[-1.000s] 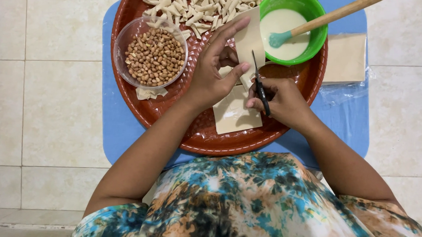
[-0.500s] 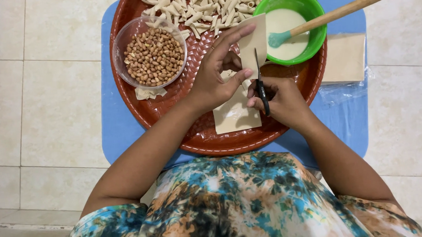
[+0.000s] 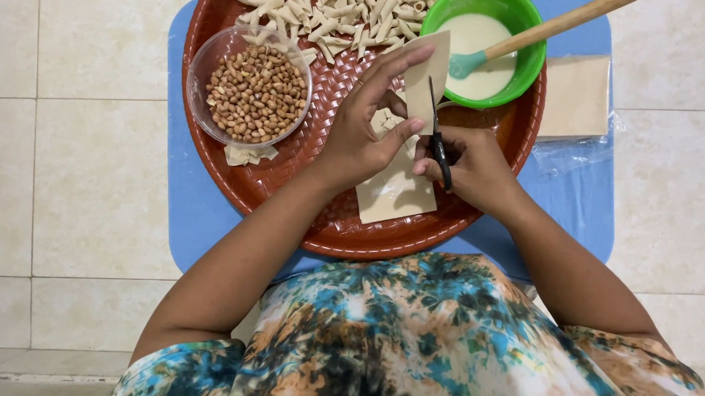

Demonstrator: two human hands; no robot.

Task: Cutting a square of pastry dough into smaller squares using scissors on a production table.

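Note:
My left hand (image 3: 364, 128) holds up a pale square pastry sheet (image 3: 430, 75) by its edge over a round red woven tray (image 3: 286, 177). My right hand (image 3: 469, 162) grips black-handled scissors (image 3: 439, 140), whose blades run up along the sheet's left edge. Under both hands lies a stack of cut pastry sheets (image 3: 397, 191) on the tray. Small cut pieces sit between my fingers, partly hidden.
On the tray stand a clear bowl of peanuts (image 3: 255, 94), a green bowl of white paste (image 3: 485, 39) with a wooden-handled spatula (image 3: 586, 12), and several rolled pastry sticks (image 3: 341, 7). A blue mat (image 3: 199, 224) lies under the tray; wrapped pastry sheets (image 3: 579, 94) sit at right.
My left hand has lifted the pastry sheet more upright, and the scissors have moved up along its edge. The bowls and tray have not moved.

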